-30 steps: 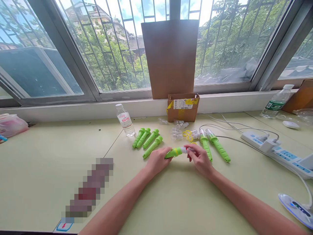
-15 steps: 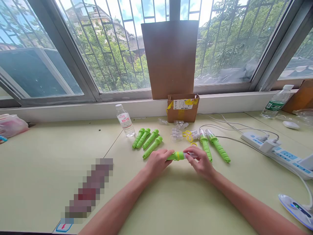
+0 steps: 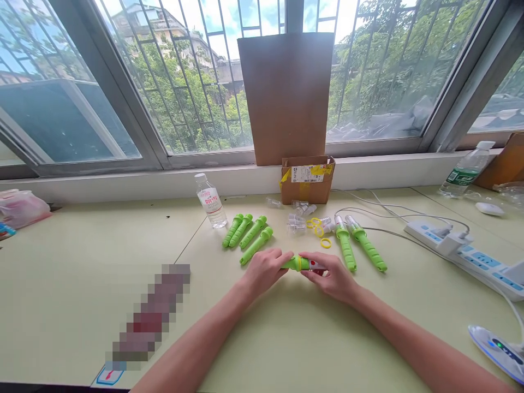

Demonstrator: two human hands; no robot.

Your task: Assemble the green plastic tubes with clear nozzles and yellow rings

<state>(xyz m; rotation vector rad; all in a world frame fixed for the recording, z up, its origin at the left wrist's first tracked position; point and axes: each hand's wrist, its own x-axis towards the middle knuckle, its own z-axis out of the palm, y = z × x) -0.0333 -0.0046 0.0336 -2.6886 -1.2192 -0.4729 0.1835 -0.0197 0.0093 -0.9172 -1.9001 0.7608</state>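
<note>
My left hand (image 3: 265, 268) is closed around a green plastic handle (image 3: 293, 263), held level just above the table. A yellow ring sits by the handle's threaded right end. From that end sticks out a clear and white tip with a red spot (image 3: 313, 265). My right hand (image 3: 335, 277) has its thumb and fingers closed around this tip, partly covering it. Left of my hands lie several loose green handles (image 3: 252, 232). To the right are two green handles with clear tops (image 3: 346, 248). A loose yellow ring (image 3: 326, 243) lies just beyond my right hand.
Clear plastic caps (image 3: 295, 225) and more yellow rings lie before a small cardboard box (image 3: 306, 188). A water bottle (image 3: 211, 202) stands at left. At right are a power strip (image 3: 470, 259), cables and another bottle (image 3: 464, 172). A window and sill run along the back.
The fingers of my right hand have shifted left along the tip towards the threaded end and lowered slightly. The red spot and the loose yellow ring show more fully. My left hand keeps its hold.
</note>
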